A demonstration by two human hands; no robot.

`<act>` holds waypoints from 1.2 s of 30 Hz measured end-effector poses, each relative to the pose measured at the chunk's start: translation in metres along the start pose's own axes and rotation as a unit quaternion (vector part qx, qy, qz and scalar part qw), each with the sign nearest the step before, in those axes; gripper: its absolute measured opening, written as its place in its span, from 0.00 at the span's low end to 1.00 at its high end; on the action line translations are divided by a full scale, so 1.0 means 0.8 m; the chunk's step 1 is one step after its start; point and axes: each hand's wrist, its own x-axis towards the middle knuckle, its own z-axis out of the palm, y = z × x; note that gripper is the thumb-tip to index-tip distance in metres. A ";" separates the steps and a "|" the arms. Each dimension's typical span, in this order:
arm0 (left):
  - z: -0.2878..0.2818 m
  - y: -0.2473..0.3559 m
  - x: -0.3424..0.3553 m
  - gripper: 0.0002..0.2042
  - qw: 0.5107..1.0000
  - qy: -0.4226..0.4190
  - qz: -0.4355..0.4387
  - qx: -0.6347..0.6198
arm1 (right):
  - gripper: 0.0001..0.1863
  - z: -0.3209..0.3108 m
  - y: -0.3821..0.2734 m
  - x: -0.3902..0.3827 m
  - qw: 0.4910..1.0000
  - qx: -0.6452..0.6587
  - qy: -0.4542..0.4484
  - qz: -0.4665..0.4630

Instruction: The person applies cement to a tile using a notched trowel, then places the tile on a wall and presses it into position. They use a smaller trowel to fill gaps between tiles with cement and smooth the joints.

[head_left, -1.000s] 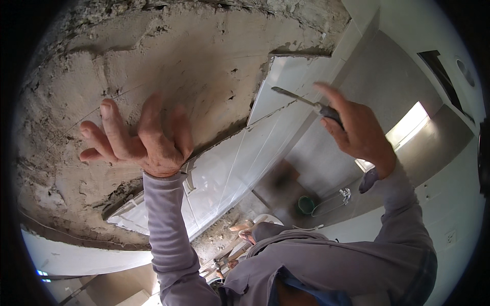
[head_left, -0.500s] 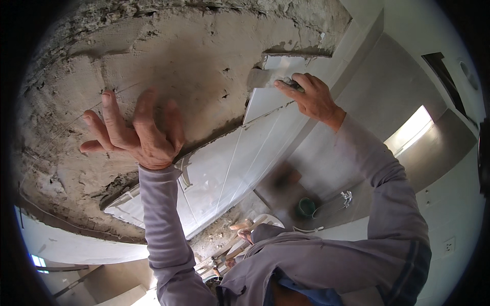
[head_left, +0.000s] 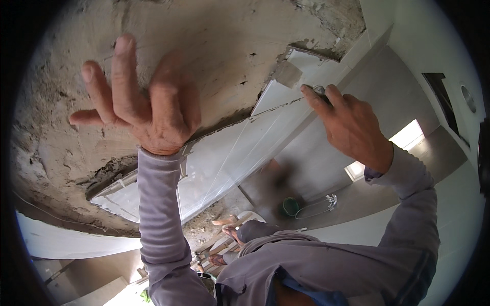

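Note:
My right hand [head_left: 352, 120] is closed around the handle of a putty knife [head_left: 288, 75], its flat grey blade pointing left. That blade lies at the left edge of a white tile [head_left: 275, 97], where the tile borders the rough grey-brown mortar wall [head_left: 214, 66]; whether it touches is hard to tell. Before the mortar, my left hand [head_left: 158, 109] is raised with spread, partly bent fingers and nothing visible in it. Its index finger and thumb are slightly blurred. Below both hands runs a row of white tiles [head_left: 224, 158] with thin joints.
Far below are a green bucket [head_left: 290, 206] and a hose with a metal fitting [head_left: 332, 201]. Wooden planks [head_left: 218, 245] and rubble [head_left: 204, 220] lie near my feet. To the right, light enters through a small window [head_left: 407, 134] beside a dark wall recess [head_left: 441, 97].
My right hand has moved right and slightly down with the putty knife. The left hand has risen, fingers still spread. The whole view has shifted a little.

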 end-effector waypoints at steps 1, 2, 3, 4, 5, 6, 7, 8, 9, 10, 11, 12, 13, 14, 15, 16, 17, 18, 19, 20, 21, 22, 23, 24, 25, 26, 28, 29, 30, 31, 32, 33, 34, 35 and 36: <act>0.001 0.001 0.001 0.13 1.000 0.006 0.000 -0.003 | 0.31 0.002 -0.001 0.006 1.000 -0.013 -0.013 0.002; 0.002 0.000 -0.001 0.12 1.000 0.013 0.000 -0.005 | 0.30 0.004 -0.002 0.012 0.999 -0.026 -0.025 0.004; 0.005 -0.001 -0.002 0.11 1.000 0.021 0.001 -0.008 | 0.30 0.002 -0.005 0.017 0.999 -0.032 -0.041 0.004; 0.007 -0.001 -0.002 0.11 1.000 0.029 0.002 -0.011 | 0.29 -0.003 -0.009 0.020 0.998 -0.039 -0.056 0.004; 0.010 -0.001 -0.003 0.10 0.999 0.039 -0.003 -0.014 | 0.28 -0.008 -0.012 0.022 0.996 -0.046 -0.070 0.004; 0.017 0.008 0.001 0.10 0.998 0.054 -0.013 -0.029 | 0.27 -0.024 -0.011 0.014 0.994 -0.058 -0.091 0.003; 0.018 0.010 0.005 0.09 0.998 0.054 -0.008 -0.036 | 0.27 -0.037 -0.011 0.012 0.992 -0.064 -0.105 -0.003; 0.020 0.014 0.005 0.09 0.998 0.048 -0.011 -0.045 | 0.26 -0.051 -0.011 0.008 0.990 -0.070 -0.120 -0.009; 0.013 0.003 0.003 0.08 0.999 0.038 -0.005 -0.035 | 0.26 -0.060 -0.014 0.012 0.988 -0.024 -0.149 -0.034; 0.009 0.002 0.007 0.08 0.999 0.028 -0.002 -0.033 | 0.26 -0.067 -0.014 0.008 0.981 0.022 -0.184 -0.055; -0.003 0.015 0.014 0.07 0.998 0.017 -0.010 0.052 | 0.26 -0.069 -0.015 0.004 0.971 0.065 -0.218 -0.079; 0.005 -0.003 0.016 0.05 0.993 0.049 0.067 0.082 | 0.26 -0.061 -0.019 -0.002 0.961 0.104 -0.233 -0.102; 0.018 -0.033 0.019 0.05 0.980 0.073 0.146 0.113 | 0.26 -0.046 -0.027 -0.010 0.949 0.145 -0.250 -0.130; 0.016 -0.018 0.006 0.05 0.994 0.063 0.068 0.051 | 0.25 -0.027 -0.038 -0.013 0.933 0.183 -0.264 -0.163; 0.013 0.004 -0.002 0.06 0.997 0.065 -0.015 -0.024 | 0.24 0.003 -0.053 -0.023 0.923 0.240 -0.252 -0.161; 0.012 0.028 -0.012 0.06 0.987 0.078 -0.098 -0.100 | 0.23 0.048 -0.076 -0.035 0.907 0.300 -0.247 -0.161; -0.010 0.030 -0.030 0.05 0.986 0.040 -0.096 -0.127 | 0.22 0.088 -0.102 -0.046 0.884 0.363 -0.244 -0.164; -0.033 0.032 -0.046 0.03 0.985 -0.002 -0.087 -0.147 | 0.20 0.128 -0.134 -0.050 0.863 0.388 -0.291 -0.141; -0.084 0.051 -0.068 0.04 0.979 -0.090 -0.096 -0.158 | 0.19 0.163 -0.171 -0.055 0.836 0.408 -0.344 -0.126; -0.144 0.073 -0.089 0.07 0.960 -0.177 -0.134 -0.172 | 0.18 0.201 -0.210 -0.063 0.810 0.445 -0.358 -0.132; -0.207 0.092 -0.108 0.11 0.934 -0.262 -0.170 -0.172 | 0.17 0.232 -0.250 -0.063 0.785 0.474 -0.373 -0.142; -0.265 0.126 -0.150 0.15 0.898 -0.312 -0.273 -0.151 | 0.18 0.258 -0.295 -0.061 0.750 0.499 -0.391 -0.189; -0.322 0.155 -0.195 0.18 0.852 -0.337 -0.378 -0.132 | 0.18 0.283 -0.337 -0.058 0.718 0.518 -0.409 -0.221; -0.379 0.196 -0.238 0.21 0.786 -0.385 -0.483 -0.038 | 0.18 0.302 -0.377 -0.056 0.690 0.532 -0.425 -0.243; -0.431 0.241 -0.281 0.19 0.702 -0.411 -0.580 0.035 | 0.18 0.319 -0.419 -0.057 0.687 0.528 -0.398 -0.301; -0.480 0.292 -0.327 0.24 0.599 -0.461 -0.643 0.126 | 0.17 0.328 -0.460 -0.057 0.685 0.523 -0.365 -0.353; -0.557 0.408 -0.394 0.33 0.344 -0.538 -0.739 0.215 | 0.15 0.344 -0.546 -0.066 0.662 0.542 -0.262 -0.446; -0.570 0.441 -0.402 0.37 0.251 -0.577 -0.751 0.200 | 0.15 0.347 -0.588 -0.074 0.641 0.561 -0.197 -0.484; -0.580 0.472 -0.413 0.42 0.155 -0.607 -0.758 0.179 | 0.14 0.340 -0.633 -0.077 0.620 0.542 -0.189 -0.536; -0.588 0.498 -0.433 0.48 0.067 -0.621 -0.769 0.134 | 0.14 0.327 -0.680 -0.085 0.597 0.519 -0.182 -0.584; -0.583 0.503 -0.435 0.49 0.010 -0.596 -0.795 0.112 | 0.14 0.315 -0.728 -0.093 0.590 0.486 -0.142 -0.629; -0.582 0.498 -0.442 0.49 0.014 -0.583 -0.803 0.125 | 0.15 0.300 -0.779 -0.106 0.581 0.454 -0.099 -0.668; -0.580 0.501 -0.446 0.50 0.014 -0.566 -0.814 0.135 | 0.13 0.265 -0.815 -0.118 0.574 0.399 -0.096 -0.709; -0.581 0.504 -0.452 0.45 0.046 -0.516 -0.838 0.169 | 0.12 0.233 -0.850 -0.128 0.568 0.341 -0.090 -0.743; -0.589 0.516 -0.472 0.43 0.074 -0.484 -0.849 0.200 | 0.09 0.226 -0.901 -0.149 0.555 0.345 -0.063 -0.754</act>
